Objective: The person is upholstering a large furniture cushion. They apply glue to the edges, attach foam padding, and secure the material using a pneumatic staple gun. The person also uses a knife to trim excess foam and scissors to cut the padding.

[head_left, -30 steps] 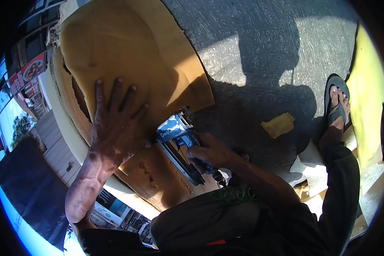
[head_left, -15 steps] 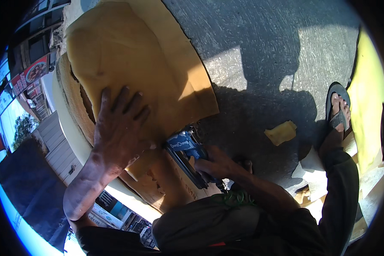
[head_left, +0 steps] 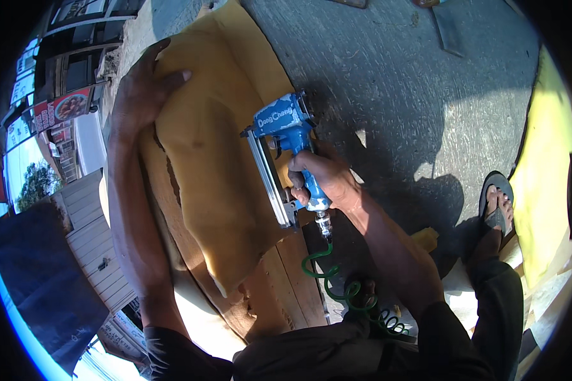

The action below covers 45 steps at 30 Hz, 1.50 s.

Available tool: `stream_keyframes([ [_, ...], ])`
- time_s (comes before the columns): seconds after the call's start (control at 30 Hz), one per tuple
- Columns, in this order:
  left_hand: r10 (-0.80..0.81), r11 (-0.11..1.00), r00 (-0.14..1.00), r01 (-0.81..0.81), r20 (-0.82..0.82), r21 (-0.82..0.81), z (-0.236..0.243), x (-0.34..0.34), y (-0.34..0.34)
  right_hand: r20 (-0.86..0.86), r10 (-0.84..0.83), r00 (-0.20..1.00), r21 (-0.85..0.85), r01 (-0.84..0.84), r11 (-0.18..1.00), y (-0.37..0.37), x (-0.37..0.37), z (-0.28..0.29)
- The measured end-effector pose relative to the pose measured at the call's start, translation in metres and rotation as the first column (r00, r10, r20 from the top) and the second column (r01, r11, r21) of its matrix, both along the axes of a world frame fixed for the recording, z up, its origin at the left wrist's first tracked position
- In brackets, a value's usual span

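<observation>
A yellow foam sheet (head_left: 203, 133) lies draped over a long piece with a brown wooden side (head_left: 292, 267) and a torn brown layer (head_left: 171, 216). My left hand (head_left: 140, 95) rests at the sheet's far left edge, thumb spread on the foam and apart from the other fingers, which are partly hidden. Wrapped in my right hand (head_left: 330, 178) is the handle of a blue pneumatic staple gun (head_left: 286, 117), its long silver magazine over the foam's right side. From its base runs a coiled green air hose (head_left: 330, 273) toward my lap.
My sandalled foot (head_left: 499, 203) stands on the grey floor (head_left: 388, 82) at right, beside yellow sheet material (head_left: 546, 165). A foam scrap (head_left: 426, 239) lies partly behind my right forearm. A flat dark strip (head_left: 449, 32) is at the far right.
My left hand has slid from the sheet's middle to its far left edge. My right hand has raised the staple gun from the near edge of the foam and moved it farther away.
</observation>
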<state>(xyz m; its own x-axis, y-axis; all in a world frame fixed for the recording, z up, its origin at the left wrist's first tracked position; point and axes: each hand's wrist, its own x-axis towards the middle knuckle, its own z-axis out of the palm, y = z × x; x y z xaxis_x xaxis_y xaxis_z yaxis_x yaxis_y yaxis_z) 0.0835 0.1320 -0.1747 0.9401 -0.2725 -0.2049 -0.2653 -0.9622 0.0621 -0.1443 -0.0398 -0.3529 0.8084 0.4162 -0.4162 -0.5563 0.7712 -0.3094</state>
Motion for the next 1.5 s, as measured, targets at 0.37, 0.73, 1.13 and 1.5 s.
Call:
stream_keyframes([
  [0.37,-0.463,0.852,0.836,0.329,-0.293,-0.408,0.001,-0.054,-0.063,-0.118,0.057,0.991,0.021,-0.055,0.998,0.012,-0.019,-0.043],
  [0.73,0.05,0.999,0.983,-0.049,0.178,-0.006,0.023,-0.019,0.008,0.002,0.008,1.0,-0.051,-0.008,0.999,0.018,0.023,-0.016],
  [1.13,0.156,0.984,0.976,-0.14,0.154,-0.107,0.015,-0.01,0.029,0.044,-0.03,0.999,0.037,0.028,0.999,0.037,0.07,-0.007],
  [1.5,0.155,0.982,0.973,-0.134,0.169,-0.129,0.011,-0.004,0.039,0.063,-0.019,0.998,0.143,0.01,0.99,0.041,0.052,0.0],
])
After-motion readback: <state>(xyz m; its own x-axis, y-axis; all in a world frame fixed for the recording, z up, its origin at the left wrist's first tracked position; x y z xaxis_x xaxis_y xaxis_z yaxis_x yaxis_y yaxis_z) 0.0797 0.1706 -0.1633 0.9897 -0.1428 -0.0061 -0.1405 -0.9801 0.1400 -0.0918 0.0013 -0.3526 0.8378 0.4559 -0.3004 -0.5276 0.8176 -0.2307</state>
